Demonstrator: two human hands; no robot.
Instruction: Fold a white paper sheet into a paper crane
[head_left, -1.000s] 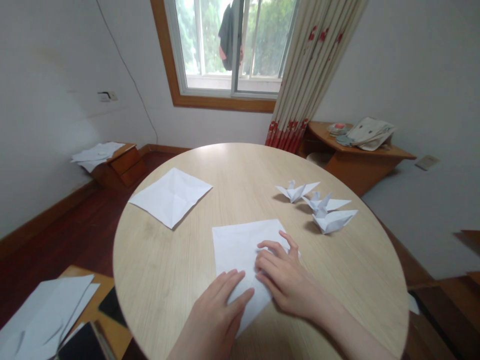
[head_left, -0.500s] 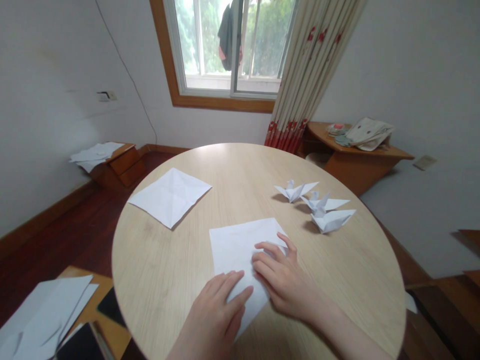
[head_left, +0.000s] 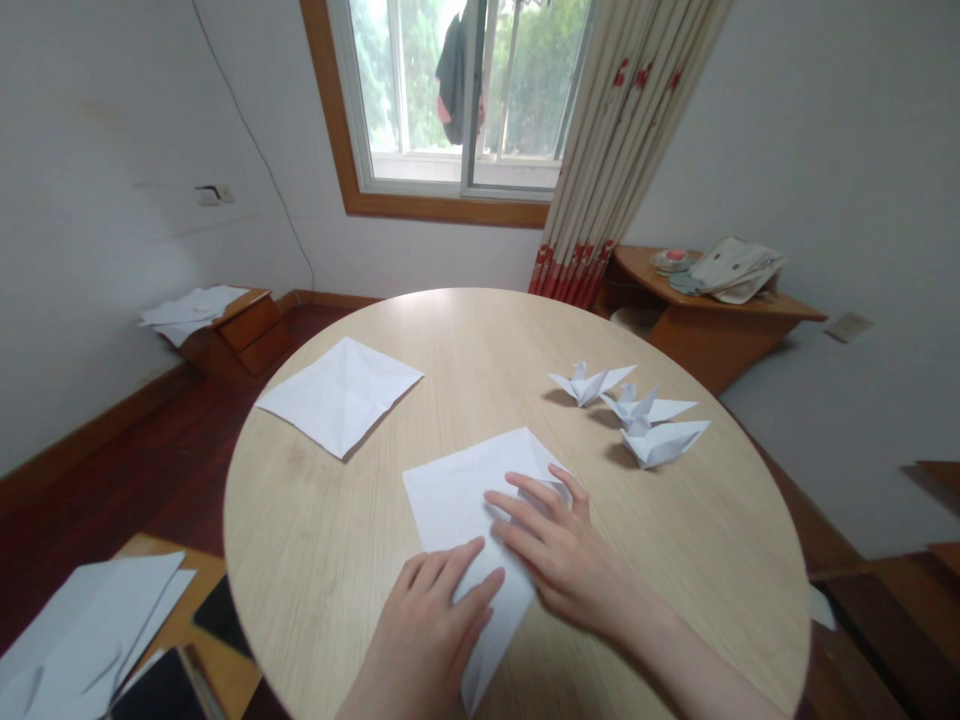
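Observation:
A white sheet of paper (head_left: 457, 490) lies on the round wooden table (head_left: 315, 540) right in front of me. My left hand (head_left: 431, 625) rests flat on its near corner, fingers stretched out. My right hand (head_left: 555, 550) lies flat on the sheet's right half, fingers spread and pointing left. Both palms press the paper down. Neither hand grips anything.
A second creased white sheet (head_left: 341, 392) lies at the table's far left. Three folded paper cranes (head_left: 634, 410) stand at the right. Loose papers (head_left: 82, 625) and a dark phone (head_left: 161, 685) sit on a low stool at my lower left.
The sheet under my hands has turned and slid a little to the left. My right hand's fingers moved left across it; the left hand stayed on the near corner.

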